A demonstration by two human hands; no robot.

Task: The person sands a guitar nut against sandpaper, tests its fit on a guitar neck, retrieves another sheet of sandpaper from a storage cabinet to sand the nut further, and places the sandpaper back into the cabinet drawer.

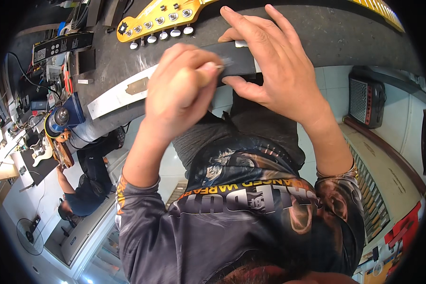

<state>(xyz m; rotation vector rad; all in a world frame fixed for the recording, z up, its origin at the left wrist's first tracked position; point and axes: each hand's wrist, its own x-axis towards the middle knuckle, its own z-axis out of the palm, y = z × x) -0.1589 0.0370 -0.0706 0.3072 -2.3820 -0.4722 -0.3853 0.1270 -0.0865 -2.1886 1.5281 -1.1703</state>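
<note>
My left hand [180, 85] is closed around a small, thin object [220, 66], too small to identify, held over a flat dark strip [237, 60] near the bench edge. My right hand [279, 71] spans that strip, with thumb at its lower edge and a fingertip at the far edge; the upper fingers are raised. A long white strip [104, 100] with a tan opening reaches out leftward from under my left hand. Just beyond, a yellow guitar headstock [156, 22] with silver tuners lies on the dark bench [312, 28].
Cluttered tools [66, 71] and a blue-and-silver cylindrical machine [60, 117] crowd the left. Another person [80, 199] works at a bench holding a white guitar body [42, 154]. A black grilled speaker box [366, 99] stands below the bench at right.
</note>
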